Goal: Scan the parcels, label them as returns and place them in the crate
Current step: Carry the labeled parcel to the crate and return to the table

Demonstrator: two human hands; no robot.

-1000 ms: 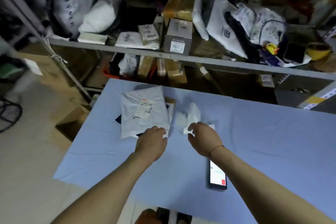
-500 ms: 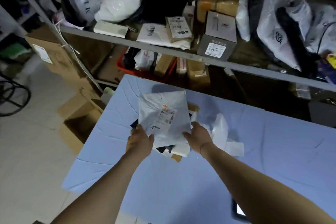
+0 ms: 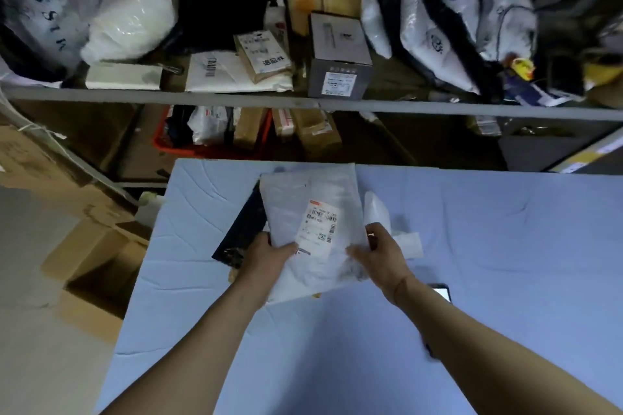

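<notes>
Phone mostly hidden behind my right forearm, dark flat item partly covered by the white parcel, its label text too small to read, my left hand fingers hidden under it, shelf items blurred.

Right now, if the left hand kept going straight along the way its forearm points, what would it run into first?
The left hand already grips the white parcel, so that comes first. Beyond it lies bare blue table, then probably the shelf rail, though depth is unclear.
</notes>
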